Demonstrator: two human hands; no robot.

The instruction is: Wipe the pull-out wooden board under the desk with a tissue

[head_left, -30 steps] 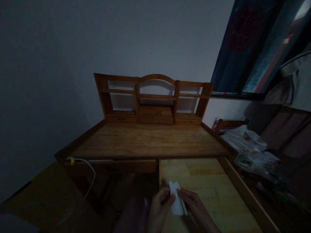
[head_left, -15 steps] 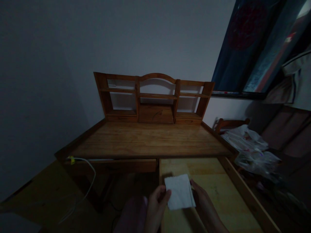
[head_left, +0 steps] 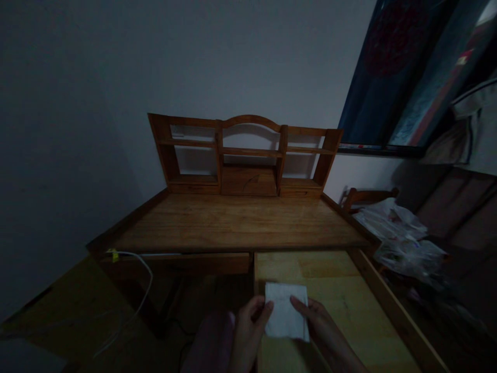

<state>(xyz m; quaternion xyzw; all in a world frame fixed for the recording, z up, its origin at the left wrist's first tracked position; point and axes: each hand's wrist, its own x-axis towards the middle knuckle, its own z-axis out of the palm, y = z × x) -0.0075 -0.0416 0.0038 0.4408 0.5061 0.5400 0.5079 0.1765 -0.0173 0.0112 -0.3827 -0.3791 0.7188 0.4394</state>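
A white folded cloth (head_left: 285, 313) is held flat over the open drawer (head_left: 349, 295) of a wooden desk (head_left: 236, 223). My left hand (head_left: 248, 331) pinches its left edge with thumb and fingers. On the cloth's right side, my right hand (head_left: 322, 331) grips it with fingers over the top. The drawer's pale wooden bottom shows beneath and around the cloth.
A shelf hutch (head_left: 243, 155) stands at the back of the desk against the wall. A white cable (head_left: 135, 290) hangs from the desk's left front. Plastic bags (head_left: 399, 238) and a chair back (head_left: 367, 196) lie to the right. The room is dim.
The cloth went from a crumpled bundle between both hands to a spread flat square, then sank slightly toward the drawer. My right fingers moved onto its top.
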